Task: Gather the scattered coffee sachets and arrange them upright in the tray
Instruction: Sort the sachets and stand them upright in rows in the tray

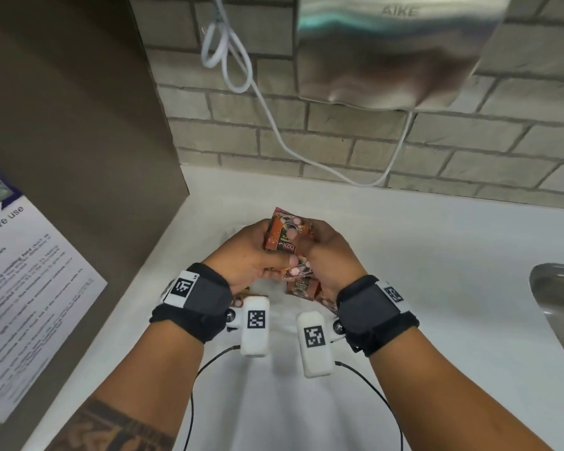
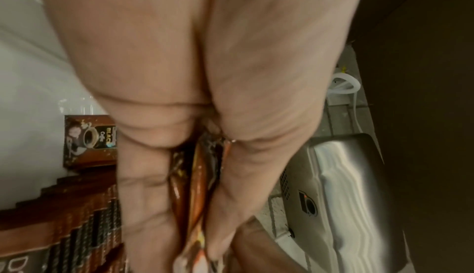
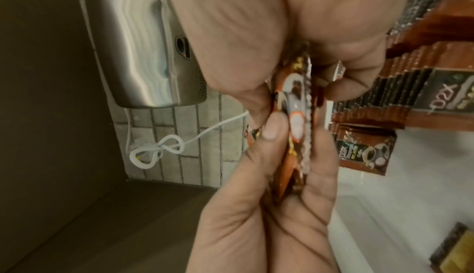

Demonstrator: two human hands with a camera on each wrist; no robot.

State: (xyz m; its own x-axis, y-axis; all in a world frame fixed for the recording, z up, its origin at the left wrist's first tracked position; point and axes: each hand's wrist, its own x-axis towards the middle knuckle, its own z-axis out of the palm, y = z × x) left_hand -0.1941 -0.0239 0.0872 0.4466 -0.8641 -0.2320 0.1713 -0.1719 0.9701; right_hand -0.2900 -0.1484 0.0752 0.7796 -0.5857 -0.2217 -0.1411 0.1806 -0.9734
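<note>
Both hands hold one bundle of brown and orange coffee sachets (image 1: 284,234) above the white counter (image 1: 437,255). My left hand (image 1: 258,252) grips the bundle from the left, thumb across its front. My right hand (image 1: 324,250) pinches it from the right. In the wrist views the sachets (image 2: 195,186) (image 3: 297,115) show edge-on between the fingers. Under the hands more sachets (image 1: 302,286) lie on the counter: a single one (image 2: 89,139) (image 3: 364,151) and an overlapping row (image 2: 77,206) (image 3: 410,74). I cannot make out a tray.
A steel hand dryer (image 1: 398,50) hangs on the brick wall, with a looped white cable (image 1: 238,70) beside it. A brown panel (image 1: 79,125) with a printed notice (image 1: 23,288) closes the left side. A steel sink (image 1: 560,307) lies at the right.
</note>
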